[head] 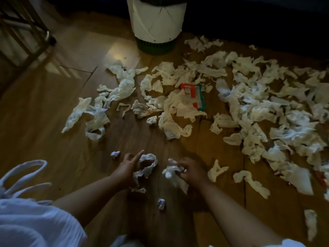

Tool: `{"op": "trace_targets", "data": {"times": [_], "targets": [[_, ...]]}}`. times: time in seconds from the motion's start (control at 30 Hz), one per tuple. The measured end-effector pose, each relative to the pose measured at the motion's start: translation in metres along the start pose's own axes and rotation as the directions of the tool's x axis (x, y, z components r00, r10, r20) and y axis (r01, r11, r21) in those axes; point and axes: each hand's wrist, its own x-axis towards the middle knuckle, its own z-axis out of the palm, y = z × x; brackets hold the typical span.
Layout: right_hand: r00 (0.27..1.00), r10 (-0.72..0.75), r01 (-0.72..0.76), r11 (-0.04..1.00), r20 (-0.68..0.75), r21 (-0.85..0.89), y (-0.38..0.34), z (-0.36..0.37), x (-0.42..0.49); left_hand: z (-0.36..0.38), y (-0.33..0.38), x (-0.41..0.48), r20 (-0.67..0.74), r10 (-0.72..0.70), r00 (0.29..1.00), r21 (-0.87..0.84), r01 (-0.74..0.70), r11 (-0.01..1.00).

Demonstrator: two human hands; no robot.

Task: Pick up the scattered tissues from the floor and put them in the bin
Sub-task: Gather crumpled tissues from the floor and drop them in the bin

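Several crumpled white tissues [249, 107] lie scattered over the wooden floor, thickest at the right. The bin [156, 24], white with a green base, stands at the top centre. Low in the view, my left hand [127, 168] grips a long twisted tissue [146, 166], with one finger stretched out. My right hand [191, 171] is closed on a bunched tissue [171, 171]. Two small tissue balls [115, 154] [161, 204] lie near my hands.
A red and teal tissue packet [194, 94] lies among the tissues in the middle. A dark wooden furniture frame [23, 32] stands at the top left. White fabric with loop handles [23, 202] fills the bottom left. A dark wall runs along the top right.
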Motion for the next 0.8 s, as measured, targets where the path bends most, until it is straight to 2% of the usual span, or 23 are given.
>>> {"op": "trace_targets", "data": {"times": [0.07,0.17,0.3,0.37,0.43,0.5,0.53,0.6,0.67,0.73,0.8], "targets": [[0.982,0.128,-0.109,0.984,-0.136,0.140,0.020,-0.014,-0.006,0.005,0.007,0.006,-0.036,0.005,0.999,-0.019,-0.006,1.000],[0.934,0.255,-0.226,0.964,-0.252,0.137,0.044,-0.029,-0.022,0.011,0.016,0.011,-0.095,0.048,0.994,0.012,-0.047,0.999],[0.909,0.334,-0.348,0.937,-0.249,-0.013,0.062,-0.032,-0.039,0.019,0.021,0.010,-0.128,0.094,0.987,0.040,-0.090,0.995],[0.890,0.387,-0.383,0.921,-0.242,0.066,0.067,-0.031,-0.040,0.022,0.023,0.010,-0.143,0.115,0.983,0.013,-0.114,0.993],[0.909,0.373,-0.360,0.928,-0.188,0.099,0.071,-0.032,-0.039,0.023,0.029,0.008,-0.141,0.122,0.983,-0.082,-0.134,0.988],[0.925,0.339,-0.326,0.940,-0.170,0.102,0.069,-0.035,-0.041,0.025,0.039,0.003,-0.077,0.168,0.983,-0.142,-0.177,0.974],[0.914,0.347,-0.325,0.936,-0.211,0.134,0.067,-0.037,-0.044,0.029,0.043,0.002,-0.031,0.215,0.976,-0.116,-0.217,0.969],[0.832,0.388,-0.324,0.920,-0.398,0.219,0.068,-0.042,-0.049,0.038,0.050,-0.005,0.059,0.287,0.956,-0.066,-0.283,0.957],[0.696,0.442,-0.304,0.896,-0.566,0.325,0.071,-0.047,-0.058,0.051,0.054,-0.011,0.121,0.335,0.934,-0.022,-0.335,0.942],[0.624,0.528,-0.323,0.845,-0.576,0.426,0.084,-0.051,-0.064,0.063,0.057,-0.017,0.161,0.352,0.922,-0.004,-0.356,0.935],[0.650,0.607,-0.425,0.790,-0.458,0.443,0.098,-0.051,-0.065,0.068,0.058,-0.021,0.196,0.359,0.913,0.074,-0.379,0.922]]}}
